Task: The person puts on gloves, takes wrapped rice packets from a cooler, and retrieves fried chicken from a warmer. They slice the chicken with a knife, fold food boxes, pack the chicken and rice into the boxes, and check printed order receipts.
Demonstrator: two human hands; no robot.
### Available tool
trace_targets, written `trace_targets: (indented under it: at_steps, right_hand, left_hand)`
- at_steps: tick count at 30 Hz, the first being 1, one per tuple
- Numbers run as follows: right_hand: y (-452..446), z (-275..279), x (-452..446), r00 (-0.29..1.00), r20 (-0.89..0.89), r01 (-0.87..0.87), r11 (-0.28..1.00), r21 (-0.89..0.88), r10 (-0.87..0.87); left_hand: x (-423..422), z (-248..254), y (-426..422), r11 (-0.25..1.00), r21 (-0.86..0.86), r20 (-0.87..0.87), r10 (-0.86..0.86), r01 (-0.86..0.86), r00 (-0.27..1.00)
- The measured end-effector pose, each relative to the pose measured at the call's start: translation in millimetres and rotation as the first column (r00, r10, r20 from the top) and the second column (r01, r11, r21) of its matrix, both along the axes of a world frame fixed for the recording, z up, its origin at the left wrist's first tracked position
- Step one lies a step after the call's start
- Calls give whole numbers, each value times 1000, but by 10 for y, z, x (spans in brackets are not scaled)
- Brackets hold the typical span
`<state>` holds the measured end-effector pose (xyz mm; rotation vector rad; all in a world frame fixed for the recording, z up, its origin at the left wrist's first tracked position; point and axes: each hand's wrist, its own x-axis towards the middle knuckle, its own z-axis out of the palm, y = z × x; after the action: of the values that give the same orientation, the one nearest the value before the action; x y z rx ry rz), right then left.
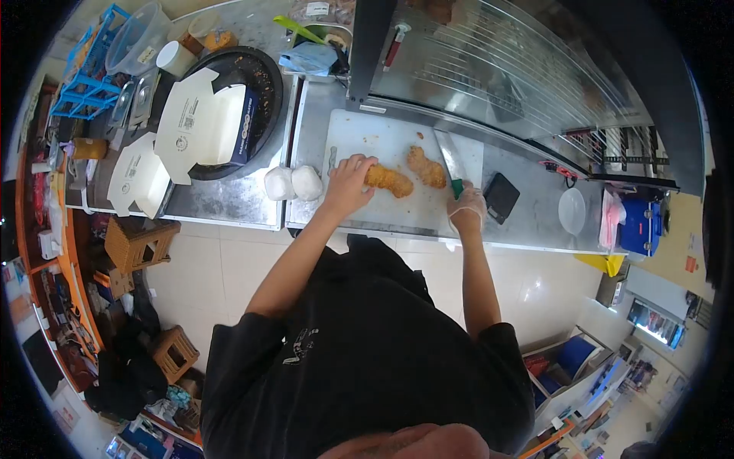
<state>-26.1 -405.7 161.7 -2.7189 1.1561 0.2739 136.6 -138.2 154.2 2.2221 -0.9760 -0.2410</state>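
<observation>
Evidently, the step in hand was steadying food with a knife held ready. The left hand (350, 183), fingers bent and narrowly spread, held the left end of one browned, breaded piece (390, 180) on the white cutting board (350, 131); the right hand (467, 208), seemingly in a clear glove, was closed round the green handle (457, 187) of the knife (450, 154). The held piece's long axis ran rightward from the left hand, slanting slightly toward the person. The second piece (426, 167) lay between it and the blade, its long axis running from far left to near right. The blade pointed away from the person, so a cut on the held piece would have called for bringing it leftward past the second piece, clear of the fingertips.
</observation>
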Motion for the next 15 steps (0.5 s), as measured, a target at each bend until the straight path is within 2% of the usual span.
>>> trace_targets:
  at_steps: [1,4,7,10,13,15]
  right_hand:
    - [23,41,-4,999,-12,-39,999,-6,39]
    - [-133,-287,-13,997,20,-76,995,-58,77]
    - [-265,-176,-131,992,5,-128,991,41,128]
    - [-308,-191,-309,966,99,-242,970,15,239]
    - [-373,-340,-186,925,70,-373,927,-33,375]
    - [-369,-316,-103,966,-22,-258,965,40,259]
  left_hand:
    - [31,-69,-62,997,74,41,-16,13,999]
    - [5,-121,-120,973,229,-14,-37,39,999]
    - [-78,-208,-58,987,158,-34,0,6,999]
    - [-197,-291,-35,997,80,-96,29,-21,995]
    - [-359,-300,-51,997,50,-125,61,-55,990]
    - [-447,-266,-51,993,14,-115,116,-115,987]
